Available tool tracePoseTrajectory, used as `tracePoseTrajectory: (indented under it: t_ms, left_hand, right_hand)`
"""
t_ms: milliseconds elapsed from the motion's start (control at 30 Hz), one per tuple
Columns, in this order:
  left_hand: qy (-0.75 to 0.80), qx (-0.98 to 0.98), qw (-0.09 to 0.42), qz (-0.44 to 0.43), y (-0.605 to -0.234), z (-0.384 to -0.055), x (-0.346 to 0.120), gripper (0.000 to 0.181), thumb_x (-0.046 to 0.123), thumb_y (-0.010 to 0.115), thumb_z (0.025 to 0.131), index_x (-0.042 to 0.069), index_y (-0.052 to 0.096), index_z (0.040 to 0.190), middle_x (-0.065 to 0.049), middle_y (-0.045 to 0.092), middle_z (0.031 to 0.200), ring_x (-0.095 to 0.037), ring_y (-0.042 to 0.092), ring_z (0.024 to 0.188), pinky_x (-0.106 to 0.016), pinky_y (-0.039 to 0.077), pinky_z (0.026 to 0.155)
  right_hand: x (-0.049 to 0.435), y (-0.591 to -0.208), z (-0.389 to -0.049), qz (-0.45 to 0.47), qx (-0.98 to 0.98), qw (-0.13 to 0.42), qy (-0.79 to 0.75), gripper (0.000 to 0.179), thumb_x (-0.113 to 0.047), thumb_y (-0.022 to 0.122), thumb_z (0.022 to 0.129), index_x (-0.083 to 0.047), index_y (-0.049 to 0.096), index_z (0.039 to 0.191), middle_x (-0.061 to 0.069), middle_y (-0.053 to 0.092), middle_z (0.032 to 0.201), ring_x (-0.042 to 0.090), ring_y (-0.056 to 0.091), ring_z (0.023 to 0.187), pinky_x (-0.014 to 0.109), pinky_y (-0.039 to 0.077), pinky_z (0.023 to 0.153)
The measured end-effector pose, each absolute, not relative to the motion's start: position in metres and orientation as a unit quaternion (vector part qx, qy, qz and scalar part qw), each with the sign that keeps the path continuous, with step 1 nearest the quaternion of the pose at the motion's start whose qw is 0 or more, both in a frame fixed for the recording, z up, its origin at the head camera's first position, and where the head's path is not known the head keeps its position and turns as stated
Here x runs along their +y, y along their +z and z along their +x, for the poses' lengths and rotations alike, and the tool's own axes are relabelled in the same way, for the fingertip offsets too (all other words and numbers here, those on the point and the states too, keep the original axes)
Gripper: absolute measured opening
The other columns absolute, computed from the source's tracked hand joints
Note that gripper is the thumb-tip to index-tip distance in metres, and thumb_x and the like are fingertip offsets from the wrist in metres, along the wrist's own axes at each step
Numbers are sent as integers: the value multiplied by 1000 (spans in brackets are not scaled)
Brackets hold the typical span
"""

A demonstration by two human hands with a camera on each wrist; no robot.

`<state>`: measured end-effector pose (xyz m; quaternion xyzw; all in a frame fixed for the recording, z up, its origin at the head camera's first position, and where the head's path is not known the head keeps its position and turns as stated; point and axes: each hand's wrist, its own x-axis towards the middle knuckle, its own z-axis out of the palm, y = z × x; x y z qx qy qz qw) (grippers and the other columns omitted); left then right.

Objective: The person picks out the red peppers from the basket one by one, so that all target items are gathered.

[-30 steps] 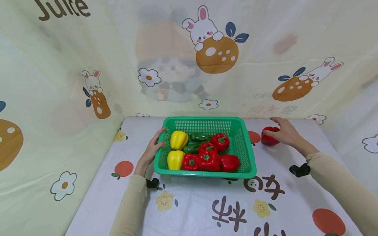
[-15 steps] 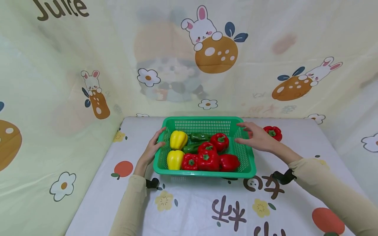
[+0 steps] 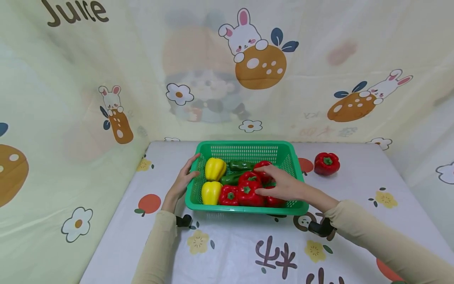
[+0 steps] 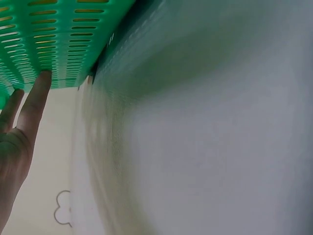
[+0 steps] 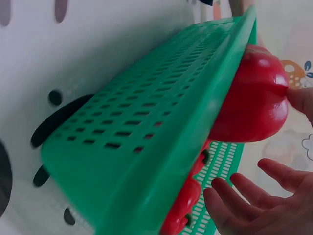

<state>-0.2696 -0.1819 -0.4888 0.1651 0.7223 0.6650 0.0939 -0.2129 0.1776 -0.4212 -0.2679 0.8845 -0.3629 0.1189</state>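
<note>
A green plastic basket (image 3: 244,211) holds yellow bell peppers (image 3: 215,169), dark green peppers (image 3: 241,165) and several red bell peppers (image 3: 228,195). At the basket's left side, my left hand (image 3: 181,181) touches the rim; the left wrist view has its straight fingers (image 4: 36,100) against the outer wall. My right hand (image 3: 281,183) reaches over the right rim, above the red peppers, and partly hides them. In the right wrist view its thumb (image 5: 301,100) appears to touch a large red bell pepper (image 5: 254,98), while the other fingers are spread apart from it.
One red bell pepper (image 3: 326,163) stands on the table to the right of the basket. A white printed cloth (image 3: 230,252) covers the table. A patterned curtain (image 3: 312,47) hangs behind and on both sides.
My right hand has left the red bell pepper standing on the table and moved left, across the basket's rim, over the red peppers inside. My left hand has stayed at the basket's left side.
</note>
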Motion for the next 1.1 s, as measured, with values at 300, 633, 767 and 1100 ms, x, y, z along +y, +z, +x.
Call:
tracePoseTrajectory:
  t_ms: [300,633,767,1100]
  left_hand:
    - [672,717,90,158,-516,-283,-187,67,-3,45,97,14,24,158,-9,15,164,-36,25,143,-50,34,107]
    - [670,721,83,155,-522,-285,-187,67,1,47,96,18,26,157,-7,16,163,-35,26,142,-53,32,108]
    - [670,720,92,157,-514,-282,-186,67,-2,46,96,13,23,158,-12,14,164,-38,26,142,-55,32,107]
    - [666,723,91,161,-491,-271,-183,67,-3,46,94,5,22,157,-16,14,163,-41,25,141,-57,31,108]
  right_hand:
    - [158,-423,-205,-261,884,146,-360,76,-43,76,81,-10,47,143,15,51,138,32,48,122,43,55,83]
    - [146,-428,-200,-281,895,132,-319,80,-42,81,76,-11,49,142,12,53,136,32,48,121,41,57,79]
    - [147,-429,-201,-278,900,126,-311,78,-40,81,76,-11,50,141,13,54,135,32,49,120,42,57,78]
    - [151,-425,-203,-270,891,114,-346,75,-35,82,77,-8,51,139,11,58,130,31,52,117,38,57,75]
